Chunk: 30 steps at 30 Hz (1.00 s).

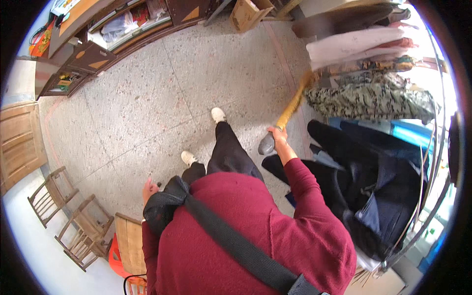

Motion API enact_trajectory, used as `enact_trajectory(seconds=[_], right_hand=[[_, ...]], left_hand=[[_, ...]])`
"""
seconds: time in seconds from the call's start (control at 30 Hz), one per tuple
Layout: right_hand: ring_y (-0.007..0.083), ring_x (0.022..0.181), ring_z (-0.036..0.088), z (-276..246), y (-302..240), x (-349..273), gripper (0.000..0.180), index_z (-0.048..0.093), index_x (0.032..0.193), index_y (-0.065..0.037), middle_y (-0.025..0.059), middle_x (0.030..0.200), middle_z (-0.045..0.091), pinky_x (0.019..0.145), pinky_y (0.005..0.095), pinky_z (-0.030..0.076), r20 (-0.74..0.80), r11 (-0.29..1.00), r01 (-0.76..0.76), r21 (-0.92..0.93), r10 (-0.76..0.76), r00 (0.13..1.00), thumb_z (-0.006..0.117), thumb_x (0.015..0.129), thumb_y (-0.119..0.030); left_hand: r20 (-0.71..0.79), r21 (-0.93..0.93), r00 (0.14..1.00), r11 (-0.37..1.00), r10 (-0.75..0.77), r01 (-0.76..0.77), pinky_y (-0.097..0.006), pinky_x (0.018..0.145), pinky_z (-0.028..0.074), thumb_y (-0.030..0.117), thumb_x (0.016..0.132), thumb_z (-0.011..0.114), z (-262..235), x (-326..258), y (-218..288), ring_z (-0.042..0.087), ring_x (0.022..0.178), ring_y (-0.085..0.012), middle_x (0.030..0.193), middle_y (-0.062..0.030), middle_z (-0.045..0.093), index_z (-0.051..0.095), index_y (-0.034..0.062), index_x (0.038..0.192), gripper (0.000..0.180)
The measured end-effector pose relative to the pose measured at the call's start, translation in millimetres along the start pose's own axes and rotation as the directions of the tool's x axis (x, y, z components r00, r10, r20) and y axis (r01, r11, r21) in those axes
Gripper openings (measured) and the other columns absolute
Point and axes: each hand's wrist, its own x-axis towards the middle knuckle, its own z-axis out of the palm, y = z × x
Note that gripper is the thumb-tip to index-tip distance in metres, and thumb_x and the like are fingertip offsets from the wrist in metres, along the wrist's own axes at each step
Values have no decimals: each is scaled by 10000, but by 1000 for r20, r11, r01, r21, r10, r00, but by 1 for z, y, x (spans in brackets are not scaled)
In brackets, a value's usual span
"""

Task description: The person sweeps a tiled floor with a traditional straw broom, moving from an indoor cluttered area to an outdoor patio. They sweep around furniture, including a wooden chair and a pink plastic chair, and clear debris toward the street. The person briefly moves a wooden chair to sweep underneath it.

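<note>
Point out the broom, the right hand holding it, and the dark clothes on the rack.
broom [291, 105], head view, on the yellow handle.
right hand [279, 138], head view, on the back of the hand.
dark clothes [378, 182], head view, on the hanging navy fabric.

Upper left, on the wooden counter: a flat printed package [65, 6], white with blue and green patches, lying at the counter's far end. Left of the counter, at the rim of view: an orange and red printed bag or package [41, 40], hanging low; its exact kind cannot be told. On the open shelf below the counter: a clear plastic bag [118, 27] holding pale goods.
</note>
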Motion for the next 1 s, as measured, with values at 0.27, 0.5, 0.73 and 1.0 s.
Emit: enact_trajectory(seconds=[0.27, 0.5, 0.73, 1.0], right_hand=[[191, 784, 539, -29, -30, 238, 456, 519, 998, -81, 79, 910, 553, 671, 302, 449, 488, 950, -178, 255, 33, 872, 702, 583, -126], [201, 831, 543, 38, -111, 345, 560, 503, 1025, -100, 67, 931, 556, 716, 327, 456, 516, 782, 622, 27, -544, 662, 742, 519, -116], [212, 525, 517, 135, -240, 350, 212, 539, 643, -140, 41, 594, 545, 494, 335, 399, 496, 961, -275, 9, 235, 836, 623, 605, -331], [284, 862, 558, 148, -226, 355, 588, 474, 1023, 10, 187, 928, 577, 732, 347, 451, 364, 803, 409, -435, -258, 895, 674, 509, -191]], left_hand=[[156, -5, 986, 998, -62, 63, -260, 597, 456, 123, 807, 529, 70, 17, 58, 563, 728, -150, 882, -102, 570, 374, 30, 1230, 460], [177, 68, 975, 990, -136, 125, -260, 599, 458, 107, 792, 533, 94, 35, 172, 569, 714, -158, 876, -110, 578, 389, 56, 1227, 461], [83, 40, 960, 963, -269, 266, -233, 535, 438, 101, 806, 535, 92, 28, 186, 566, 680, -122, 857, -74, 580, 407, 58, 1219, 435], [131, -62, 971, 975, -202, 211, -221, 514, 429, 110, 791, 557, 98, 56, 185, 522, 609, -95, 807, -70, 589, 391, 38, 1223, 468]])
